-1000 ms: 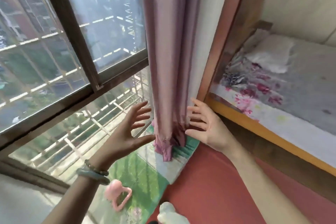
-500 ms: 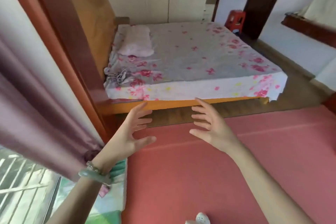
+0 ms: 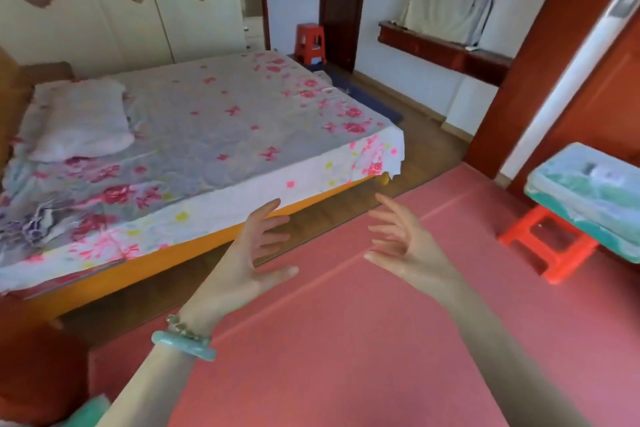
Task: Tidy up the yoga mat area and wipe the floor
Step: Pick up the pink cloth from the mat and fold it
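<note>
Whole view soft with blur, fine detail lost. Bed with pink-flowered white sheet cut by left edge; space under its orange frame too dark to read. Pink foam floor mat runs past bottom and right edges. Teal-and-white wrapped slab cut by right edge, can't tell what it is; it hides top of orange-red plastic stool. Teal scrap in bottom-left corner mostly out of frame. Cream cloth on dark wooden wall shelf hides whatever is under it. My forearms cut by bottom edge.

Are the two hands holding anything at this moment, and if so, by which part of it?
Nothing is held. The left hand and the right hand are both empty, fingers spread, raised over the pink mat.
</note>
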Demonstrator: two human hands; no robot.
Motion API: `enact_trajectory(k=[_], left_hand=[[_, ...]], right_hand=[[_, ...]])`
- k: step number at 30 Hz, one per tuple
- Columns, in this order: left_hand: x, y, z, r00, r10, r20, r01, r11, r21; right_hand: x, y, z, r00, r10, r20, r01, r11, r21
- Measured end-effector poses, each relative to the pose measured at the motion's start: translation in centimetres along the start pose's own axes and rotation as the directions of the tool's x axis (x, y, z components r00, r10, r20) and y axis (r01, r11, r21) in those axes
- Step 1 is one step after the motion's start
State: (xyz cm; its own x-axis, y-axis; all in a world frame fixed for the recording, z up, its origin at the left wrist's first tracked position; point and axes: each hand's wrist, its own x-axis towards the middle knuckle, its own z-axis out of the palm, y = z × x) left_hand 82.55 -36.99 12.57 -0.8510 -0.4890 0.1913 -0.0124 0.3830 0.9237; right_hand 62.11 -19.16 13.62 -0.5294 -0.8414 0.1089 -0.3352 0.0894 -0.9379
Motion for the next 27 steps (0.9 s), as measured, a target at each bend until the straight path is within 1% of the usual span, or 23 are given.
enact_trajectory(k=[5, 8, 11, 19, 27], left_hand=[[8.5, 0.2, 4.7, 0.996, 0.011, 0.087, -0.009, 1.000, -0.022], [13.9, -0.1, 7.0, 0.989, 0.040, 0.139, -0.036, 0.999, -0.032], [19.5, -0.9, 9.1, 0.981, 0.042, 0.190, -0.032, 0.998, -0.052], [37.0, -3.3, 14.1, 0.952, 0.074, 0.296, -0.043, 0.993, -0.111], [53.6, -3.7, 19.8, 0.917, 0.118, 0.381, -0.070, 0.988, -0.137]], right_hand=[[2.7, 3.2, -6.7, 0.990, 0.039, -0.134, -0.034, 0.999, 0.041], [4.9, 5.1, -9.9, 0.978, 0.059, -0.198, -0.052, 0.998, 0.043], [7.7, 7.2, -12.8, 0.964, 0.069, -0.258, -0.059, 0.997, 0.049], [18.9, 11.8, -22.0, 0.920, 0.086, -0.382, -0.089, 0.996, 0.011], [28.4, 15.4, -31.7, 0.869, 0.121, -0.480, -0.134, 0.991, 0.007]])
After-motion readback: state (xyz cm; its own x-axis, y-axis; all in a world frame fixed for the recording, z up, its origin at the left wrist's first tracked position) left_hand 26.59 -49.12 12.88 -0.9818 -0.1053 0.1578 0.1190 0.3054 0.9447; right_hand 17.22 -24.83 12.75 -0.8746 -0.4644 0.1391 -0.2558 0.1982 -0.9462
